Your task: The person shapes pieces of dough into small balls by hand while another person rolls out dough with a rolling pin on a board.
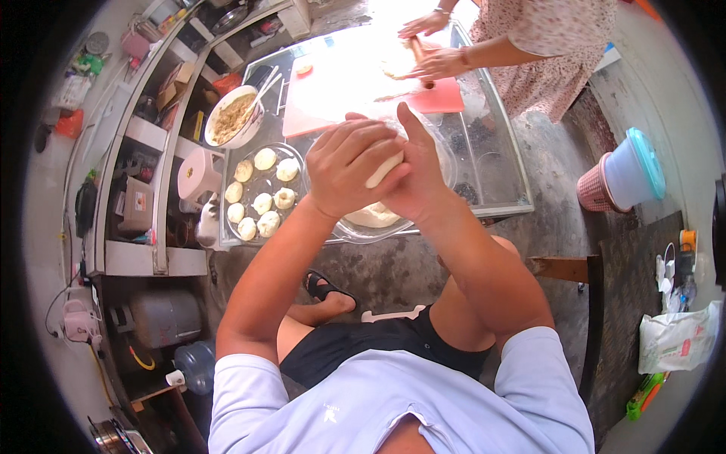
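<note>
A piece of pale dough (385,169) is pressed between my two hands, above a clear bowl (371,235). My left hand (354,162) lies over it with curled fingers. My right hand (417,170) supports it from the other side, thumb pointing up. Much of the piece is hidden by my fingers. Inside the bowl lies a larger mass of dough (371,216). To the left, a round clear tray (244,190) bears several filled dough balls (262,202). Behind the tray stands a white bowl of chopped filling (231,118) with light-coloured utensils (265,88) in it.
Across the glass-topped table (493,170), another person's hands (434,59) press a rolling pin (418,54) over dough on a pink mat (437,99). Shelves (147,136) line the left. A pink stool (198,173) and a cat (210,224) are beside the table; lidded buckets (627,176) stand right.
</note>
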Demonstrator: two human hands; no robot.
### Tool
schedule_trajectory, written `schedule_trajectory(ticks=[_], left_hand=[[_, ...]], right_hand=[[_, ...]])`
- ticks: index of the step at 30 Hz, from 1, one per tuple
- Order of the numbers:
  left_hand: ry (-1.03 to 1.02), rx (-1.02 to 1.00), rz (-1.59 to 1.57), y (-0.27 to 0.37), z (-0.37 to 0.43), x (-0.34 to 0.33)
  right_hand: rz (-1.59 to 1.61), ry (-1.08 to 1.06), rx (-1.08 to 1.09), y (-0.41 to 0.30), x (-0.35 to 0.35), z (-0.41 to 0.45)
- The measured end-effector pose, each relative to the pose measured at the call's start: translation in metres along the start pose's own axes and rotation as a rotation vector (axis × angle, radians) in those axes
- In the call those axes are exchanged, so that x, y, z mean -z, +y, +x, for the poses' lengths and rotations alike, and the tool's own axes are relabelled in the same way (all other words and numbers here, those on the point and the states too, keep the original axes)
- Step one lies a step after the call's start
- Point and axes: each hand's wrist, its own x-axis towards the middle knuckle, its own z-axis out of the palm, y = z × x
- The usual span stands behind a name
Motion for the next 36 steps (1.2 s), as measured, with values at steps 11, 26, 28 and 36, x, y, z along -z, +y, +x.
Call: schedule_trajectory(ticks=[11, 26, 28, 36], left_hand=[[0.144, 0.577, -0.103, 0.007, -0.012, -0.020], [0.731, 1.550, -1.672, -0.012, -0.039, 0.012], [0.699, 1.613, -1.761, 0.000, -0.033, 0.000], [0.439, 1.349, -1.701, 0.030, -0.008, 0.003]], right_hand=[[-0.205, 0.521, 0.207, 0.021, 0.014, 0.020], [0.093, -0.155, 0.082, -0.019, -0.018, 0.001], [0.168, -0.226, 0.011, -0.021, -0.010, 0.002], [0.268, -0.235, -0.135, -0.017, 0.008, 0.010]])
